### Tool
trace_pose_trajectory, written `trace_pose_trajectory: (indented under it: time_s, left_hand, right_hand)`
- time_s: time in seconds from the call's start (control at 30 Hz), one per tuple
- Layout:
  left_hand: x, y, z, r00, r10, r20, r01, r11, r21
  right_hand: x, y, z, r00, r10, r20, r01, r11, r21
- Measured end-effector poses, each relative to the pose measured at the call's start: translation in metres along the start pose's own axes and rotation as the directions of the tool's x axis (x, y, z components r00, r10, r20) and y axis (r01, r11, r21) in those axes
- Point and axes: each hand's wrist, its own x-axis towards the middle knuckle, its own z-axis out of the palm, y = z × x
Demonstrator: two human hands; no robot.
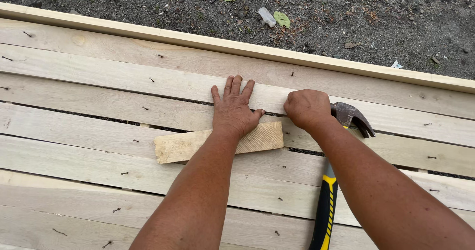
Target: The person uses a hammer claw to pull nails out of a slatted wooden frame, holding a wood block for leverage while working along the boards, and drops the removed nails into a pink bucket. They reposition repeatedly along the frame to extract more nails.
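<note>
Left hand [232, 112] flat, fingers spread, pins wood offcut [217, 142] mid-panel. Right hand [308, 109] clenched over claw hammer [329, 181]. Keep the offcut square along the slat gap; fingers clear.

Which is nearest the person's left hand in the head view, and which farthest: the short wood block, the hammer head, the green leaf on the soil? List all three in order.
From the left hand:
1. Short wood block, under the wrist.
2. Hammer head, to the right, beside the right hand.
3. Green leaf, beyond the boards on the soil.

Outdoor carpentry spot: nailed planks [99, 77] w/ gravel ground [346, 22].
</note>
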Motion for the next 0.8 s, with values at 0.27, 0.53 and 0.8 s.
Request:
trace_pose_trajectory:
  time_s: [0.27, 0.53, 0.8]
  left_hand:
    - [-0.004, 0.001, -0.004, 1.000, 0.007, 0.006, -0.007, 1.000, 0.024]
    - [-0.003, -0.003, 0.006, 1.000, -0.006, -0.008, 0.006, 1.000, 0.019]
    - [-0.005, -0.011, 0.023, 0.989, -0.085, -0.122, 0.078, 0.995, -0.060]
  right_hand:
    - [0.000, 0.005, 0.001, 0.999, -0.035, -0.001, 0.035, 0.999, 0.000]
    - [-0.058, -0.017, 0.009, 0.964, 0.241, -0.108, -0.153, 0.844, 0.514]
    - [-0.110, -0.059, 0.042, 0.909, 0.400, 0.117, -0.337, 0.541, 0.770]
